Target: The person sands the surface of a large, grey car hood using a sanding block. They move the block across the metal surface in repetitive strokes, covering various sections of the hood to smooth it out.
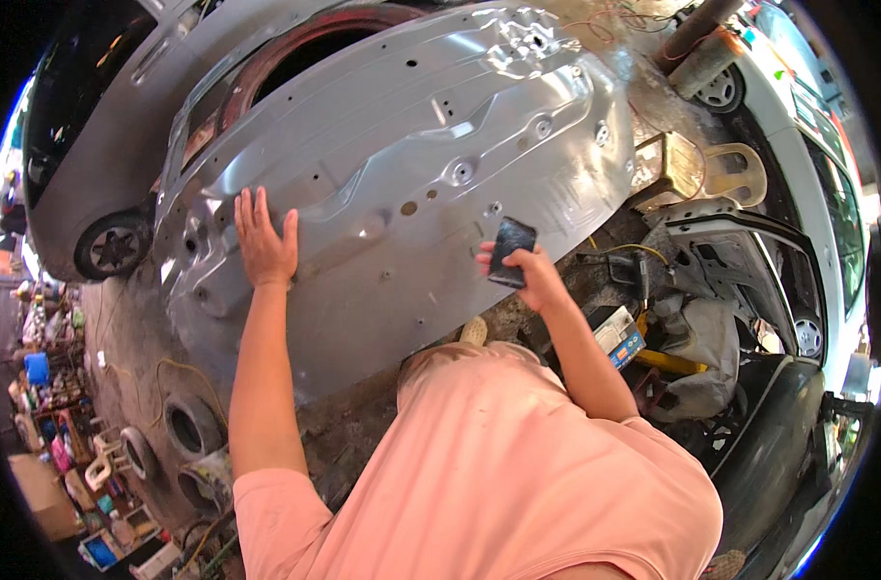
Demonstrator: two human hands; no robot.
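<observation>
A large grey sheet-metal car panel [363, 266] with pressed ridges and round holes lies in front of me. On its left part rests my left hand [265, 242], palm down with the fingers stretched out and the thumb apart. Over the panel's near right edge, my right hand [529, 275] grips a dark smartphone [513, 251], the thumb across its lower side. The phone's screen faces up and looks dark, with faint reflections. Fingertips of the right hand show at the phone's left edge.
A grey car [112, 145] stands at the left, a white car [798, 126] at the far right. A beige plastic chair [735, 174], a detached car door [740, 256] and a box [619, 338] sit to my right. Old tires [191, 425] and shelved clutter lie lower left.
</observation>
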